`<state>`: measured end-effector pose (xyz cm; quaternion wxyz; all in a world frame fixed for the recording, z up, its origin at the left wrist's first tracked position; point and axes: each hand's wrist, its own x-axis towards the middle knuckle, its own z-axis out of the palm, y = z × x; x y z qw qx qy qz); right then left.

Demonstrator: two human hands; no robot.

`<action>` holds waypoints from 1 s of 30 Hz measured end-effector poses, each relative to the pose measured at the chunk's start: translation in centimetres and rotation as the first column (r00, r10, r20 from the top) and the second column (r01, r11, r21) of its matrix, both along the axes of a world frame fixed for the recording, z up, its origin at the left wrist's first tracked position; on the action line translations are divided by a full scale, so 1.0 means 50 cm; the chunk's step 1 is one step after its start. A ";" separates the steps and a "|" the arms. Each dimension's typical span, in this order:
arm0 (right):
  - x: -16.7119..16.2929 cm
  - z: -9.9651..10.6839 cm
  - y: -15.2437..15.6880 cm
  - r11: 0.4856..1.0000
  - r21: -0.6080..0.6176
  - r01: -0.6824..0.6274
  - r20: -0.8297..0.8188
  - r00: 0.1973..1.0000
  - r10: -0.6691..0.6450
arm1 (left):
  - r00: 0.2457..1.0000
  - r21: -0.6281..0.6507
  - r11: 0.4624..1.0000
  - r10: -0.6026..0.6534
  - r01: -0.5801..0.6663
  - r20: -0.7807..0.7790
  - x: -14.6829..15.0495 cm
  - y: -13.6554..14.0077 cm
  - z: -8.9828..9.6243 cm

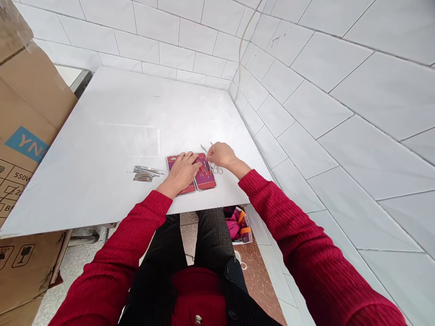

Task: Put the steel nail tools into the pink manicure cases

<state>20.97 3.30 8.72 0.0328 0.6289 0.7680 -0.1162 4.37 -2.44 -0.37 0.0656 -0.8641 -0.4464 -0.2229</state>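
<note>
An open red and purple manicure case [205, 181] lies on the white table, its two halves side by side. My left hand [183, 172] rests over the left half with its fingers spread, hiding much of it. At the right half's upper right edge, my right hand [220, 155] is closed in a pinch; what its fingertips hold is hidden. Small scissors [217, 170] with ring handles lie just below this hand. Beside the case on the left are nail clippers [142, 177] and several slim metal tools [147, 170] in a loose pile.
The white table [112, 108] meets tiled walls [292, 104] at the back and right. Cardboard boxes [34, 90] stand along the left side. Below the table's front edge, a container [249, 237] holds pink and orange items near my legs.
</note>
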 end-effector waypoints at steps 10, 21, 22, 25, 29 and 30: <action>-0.035 -0.041 -0.020 0.995 0.048 -0.090 0.274 0.959 0.073 | 1.000 0.004 1.000 -0.014 0.014 0.012 -0.002 -0.007 0.005; -0.048 -0.049 -0.006 0.999 0.034 0.001 0.285 0.958 -0.011 | 1.000 0.015 1.000 -0.004 0.004 0.001 -0.002 -0.011 -0.002; -0.051 -0.049 -0.004 0.999 0.033 0.006 0.289 0.957 -0.016 | 1.000 0.016 1.000 -0.004 0.004 0.004 -0.002 -0.010 -0.002; -0.057 -0.050 0.001 0.999 0.036 0.016 0.296 0.955 -0.025 | 1.000 0.017 1.000 -0.009 0.008 0.016 -0.003 -0.010 -0.004; -0.056 -0.056 0.009 0.997 0.063 0.038 0.272 0.961 -0.054 | 0.999 0.019 1.000 -0.023 0.023 0.026 -0.002 -0.009 -0.005; -0.055 -0.058 0.012 0.997 0.070 0.044 0.263 0.963 -0.061 | 0.999 0.022 0.999 -0.024 0.024 0.026 -0.002 -0.009 -0.006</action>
